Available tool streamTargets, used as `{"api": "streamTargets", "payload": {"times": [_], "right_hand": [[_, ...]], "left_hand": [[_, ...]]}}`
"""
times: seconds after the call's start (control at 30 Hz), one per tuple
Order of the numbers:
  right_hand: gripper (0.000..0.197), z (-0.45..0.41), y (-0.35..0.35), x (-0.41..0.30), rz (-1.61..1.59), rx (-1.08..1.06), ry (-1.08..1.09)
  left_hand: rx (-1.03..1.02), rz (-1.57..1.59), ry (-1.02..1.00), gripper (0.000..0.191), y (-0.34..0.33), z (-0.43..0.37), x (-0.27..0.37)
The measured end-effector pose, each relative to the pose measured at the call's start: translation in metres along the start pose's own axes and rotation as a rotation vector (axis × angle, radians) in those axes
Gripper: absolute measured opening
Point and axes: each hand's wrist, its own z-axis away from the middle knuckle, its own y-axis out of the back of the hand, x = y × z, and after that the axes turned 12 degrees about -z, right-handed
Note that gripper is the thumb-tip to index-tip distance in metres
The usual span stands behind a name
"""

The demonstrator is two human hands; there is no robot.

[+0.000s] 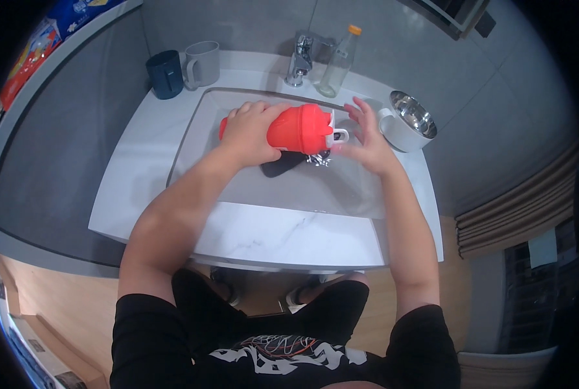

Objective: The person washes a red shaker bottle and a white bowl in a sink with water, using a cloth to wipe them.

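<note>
My left hand [252, 133] grips a red shaker bottle [294, 129] around its body, tipped on its side above the sink [250, 189]. The bottle's lid, with a white carry loop [340, 135], points to the right. Beside that loop my right hand [369, 138] is spread with its fingers apart, holding nothing; whether its thumb touches the loop is hard to tell. Beneath the bottle lies a dark object [280, 165] in the basin, partly hidden. A shiny silver crumpled or stringy thing [319, 159] shows next to it.
A chrome faucet [299, 61] and a glass bottle with an orange cap [339, 63] stand behind the basin. Back left are a dark blue mug [165, 75] and a grey mug [204, 63]. A white steel-lined cup [408, 121] sits tilted at the right rim.
</note>
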Motion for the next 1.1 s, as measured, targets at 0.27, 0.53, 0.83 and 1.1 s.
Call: {"api": "streamTargets", "payload": {"times": [0.27,0.53,0.83,1.1], "right_hand": [[0.099,-0.012,-0.009,-0.01,-0.137,0.012,-0.339],[0.099,-0.006,-0.028,-0.017,-0.225,0.009,-0.321],[0.088,-0.003,-0.024,-0.013,-0.033,-0.084,0.006],[0.098,-0.003,-0.019,-0.006,0.233,-0.024,0.268]], "left_hand": [[-0.018,-0.001,0.005,0.084,0.002,0.002,0.001],[0.011,-0.035,0.0,0.084,-0.002,0.002,0.0],[0.016,-0.076,-0.024,0.085,-0.008,0.003,-0.001],[-0.053,-0.003,0.048,0.083,-0.002,0.001,0.001]]}}
